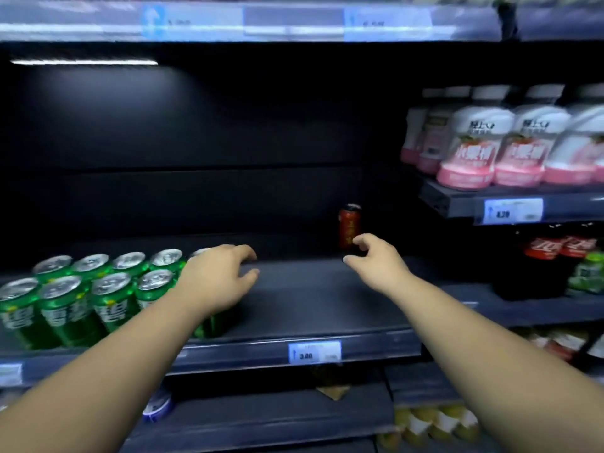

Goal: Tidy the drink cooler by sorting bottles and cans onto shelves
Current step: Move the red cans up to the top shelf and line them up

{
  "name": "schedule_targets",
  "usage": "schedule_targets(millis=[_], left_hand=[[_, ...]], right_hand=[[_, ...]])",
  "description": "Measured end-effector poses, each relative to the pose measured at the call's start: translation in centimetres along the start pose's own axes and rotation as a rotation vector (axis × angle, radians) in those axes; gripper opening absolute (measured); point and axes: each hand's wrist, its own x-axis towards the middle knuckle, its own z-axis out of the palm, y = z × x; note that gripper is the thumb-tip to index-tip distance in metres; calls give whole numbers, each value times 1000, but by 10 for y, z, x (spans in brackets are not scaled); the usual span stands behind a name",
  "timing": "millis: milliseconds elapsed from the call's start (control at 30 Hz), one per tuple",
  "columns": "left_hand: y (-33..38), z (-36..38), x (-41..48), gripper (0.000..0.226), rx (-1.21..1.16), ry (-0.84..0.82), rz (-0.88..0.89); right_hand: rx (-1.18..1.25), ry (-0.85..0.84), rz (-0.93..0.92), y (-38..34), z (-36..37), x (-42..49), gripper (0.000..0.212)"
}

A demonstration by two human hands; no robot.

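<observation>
A person's 2 bare arms reached into a dark drink cooler, seen from a head camera. The frame was somewhat blurred.

The left hand hovered over the right end of a block of green cans, which stood upright in 2 rows on the left of the middle shelf. Its fingers were loosely curled and apart, and it held nothing that could be seen; whether the palm touched a can below could not be told.

The right hand reached toward a single red can, which stood upright and alone at the back of the same shelf, well apart from the green ones. Its thumb and fingers were spread in a loose claw just in front of the can, with no grip on it yet.

The step in hand seemed to be fetching the stray red can. The next move would likely call for reaching deeper, closing the fingers round the can's body and lifting it out upright.

The green cans bore white characters, too blurred to read. The price tag on the shelf edge read 3.00. To the right, pink-and-white bottles carried Chinese characters; the tag beneath them was unclear. Below stood dark cola bottles with red labels.
</observation>
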Motion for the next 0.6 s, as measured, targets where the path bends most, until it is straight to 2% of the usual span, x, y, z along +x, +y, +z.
schedule_targets(millis=[200,333,467,600], left_hand=[[13,11,37,36,-26,-96,26],[13,27,75,38,-21,-297,76],[18,47,118,44,36,-533,238],[27,64,140,56,70,-682,346]], right_hand=[[128,-8,124,18,10,37,56],[232,-20,211,26,19,74,67],[330,44,285,38,38,121,79],[364,110,257,38,48,156,73]])
